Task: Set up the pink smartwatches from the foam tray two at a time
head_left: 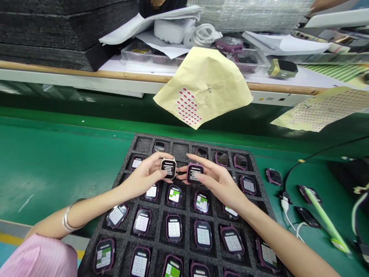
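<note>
My left hand (154, 168) is closed round a smartwatch with a light beige case (168, 168), its thumb at the screen's edge. In my right hand (217, 175) is a purple smartwatch (195, 173), with the thumb over the lower part of its screen. Both screens are lit with lines of white text on black, and the two watches are side by side. Beneath them lies a black foam tray (157, 234) divided into square compartments. Several purple watches sit in it, many with lit white or green-and-white screens; those in the back row are dark.
To the tray's right are a dark-screened watch (273, 176), a green pen-like tool (327, 219) and a white cable (285, 206) on the green table (57, 165). Yellow sticker sheets (213, 77) hang from the shelf edge. Black foam trays (37, 34) are stacked above left.
</note>
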`<action>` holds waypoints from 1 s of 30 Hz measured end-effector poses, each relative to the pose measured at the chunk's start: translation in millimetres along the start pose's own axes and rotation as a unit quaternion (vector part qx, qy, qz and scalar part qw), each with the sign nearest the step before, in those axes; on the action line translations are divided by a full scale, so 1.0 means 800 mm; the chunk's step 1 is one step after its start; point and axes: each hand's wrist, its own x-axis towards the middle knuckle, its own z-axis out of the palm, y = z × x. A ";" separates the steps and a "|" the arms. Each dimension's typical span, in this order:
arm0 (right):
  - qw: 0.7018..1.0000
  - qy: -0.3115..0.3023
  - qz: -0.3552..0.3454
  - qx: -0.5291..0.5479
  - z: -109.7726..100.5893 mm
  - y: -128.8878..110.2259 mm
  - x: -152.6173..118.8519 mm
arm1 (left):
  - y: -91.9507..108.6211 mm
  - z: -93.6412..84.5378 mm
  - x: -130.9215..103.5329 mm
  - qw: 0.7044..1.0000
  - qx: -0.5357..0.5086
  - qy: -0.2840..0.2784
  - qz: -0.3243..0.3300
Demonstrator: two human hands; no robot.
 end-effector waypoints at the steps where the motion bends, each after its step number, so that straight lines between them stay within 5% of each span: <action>1: 1.000 -0.008 0.000 0.008 -0.002 0.001 0.000 | 0.000 0.000 0.000 1.000 -0.001 0.001 0.002; 6: 0.997 -0.066 -0.013 0.039 -0.005 -0.001 -0.002 | 0.003 -0.001 -0.002 1.000 -0.004 0.001 0.010; 16: 0.998 -0.067 -0.010 0.016 -0.001 0.006 0.000 | 0.010 0.007 -0.005 0.999 -0.027 0.030 0.000; 21: 0.988 -0.060 -0.044 -0.134 0.003 0.013 0.009 | 0.014 0.004 -0.005 0.999 -0.042 0.028 0.001; 23: 0.951 -0.051 -0.108 -0.286 0.002 0.015 0.018 | 0.016 0.004 -0.006 0.999 -0.046 0.023 0.005; 26: 0.853 -0.058 -0.184 -0.485 -0.001 0.017 0.034 | 0.017 0.003 -0.008 0.999 -0.040 0.022 0.009; 30: 0.788 -0.098 -0.195 -0.576 -0.007 0.011 0.059 | 0.017 -0.004 -0.010 1.000 -0.002 0.006 0.024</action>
